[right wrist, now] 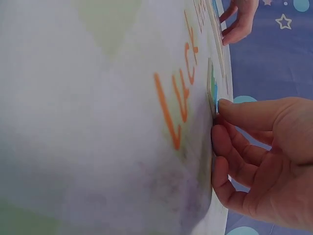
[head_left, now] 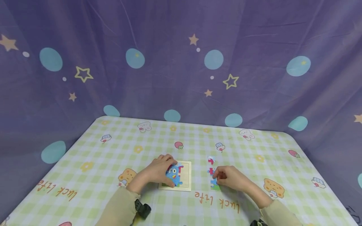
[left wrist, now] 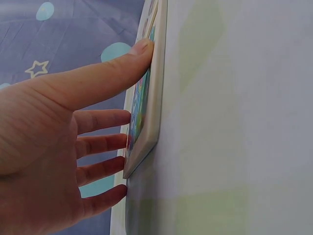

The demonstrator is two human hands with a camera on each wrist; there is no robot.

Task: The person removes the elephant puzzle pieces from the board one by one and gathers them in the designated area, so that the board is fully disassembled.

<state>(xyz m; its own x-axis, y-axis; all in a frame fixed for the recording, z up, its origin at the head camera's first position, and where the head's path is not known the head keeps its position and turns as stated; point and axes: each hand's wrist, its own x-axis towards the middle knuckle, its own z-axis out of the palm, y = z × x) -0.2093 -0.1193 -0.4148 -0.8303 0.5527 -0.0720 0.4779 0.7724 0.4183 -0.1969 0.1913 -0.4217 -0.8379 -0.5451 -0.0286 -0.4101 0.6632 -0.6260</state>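
Note:
A square wooden puzzle board [head_left: 186, 189] lies on the table, its left part filled with a blue cartoon picture [head_left: 176, 175]. My left hand [head_left: 160, 169] spans that side, and in the left wrist view its straight thumb [left wrist: 112, 78] presses near the rim while the other fingers touch the board's edge. To the right lie loose jigsaw pieces: a white and red one [head_left: 211, 160], a red one [head_left: 210, 171] and a blue and green one [head_left: 215, 185]. My right hand [head_left: 232, 178] pinches the blue and green puzzle piece at its side with thumb and curled fingers; the fingertips partly hide it.
A green and white checked tablecloth [head_left: 158, 141] with printed cartoons and lettering covers the table. Behind it hangs a purple curtain [head_left: 175, 94] with stars and blue ovals. A dark strap with a small device [head_left: 142, 209] sits on the left wrist.

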